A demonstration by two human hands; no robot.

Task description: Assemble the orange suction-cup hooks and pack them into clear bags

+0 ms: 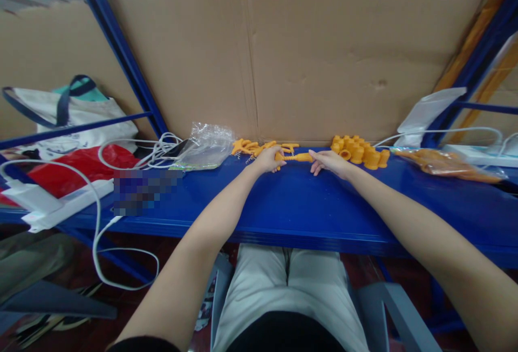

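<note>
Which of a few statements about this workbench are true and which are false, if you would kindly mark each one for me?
1. The left hand holds an orange piece. True.
2. The right hand lies flat on the blue tabletop. False: its fingers grip a slim orange piece above it.
3. A cardboard panel stands behind the tabletop. True.
4. The orange cylinders stand on the left hand's side. False: they are grouped near the right hand.
5. The red bag lies on the left side of the scene. True.
6. The power strip at left is black. False: it is white.
</note>
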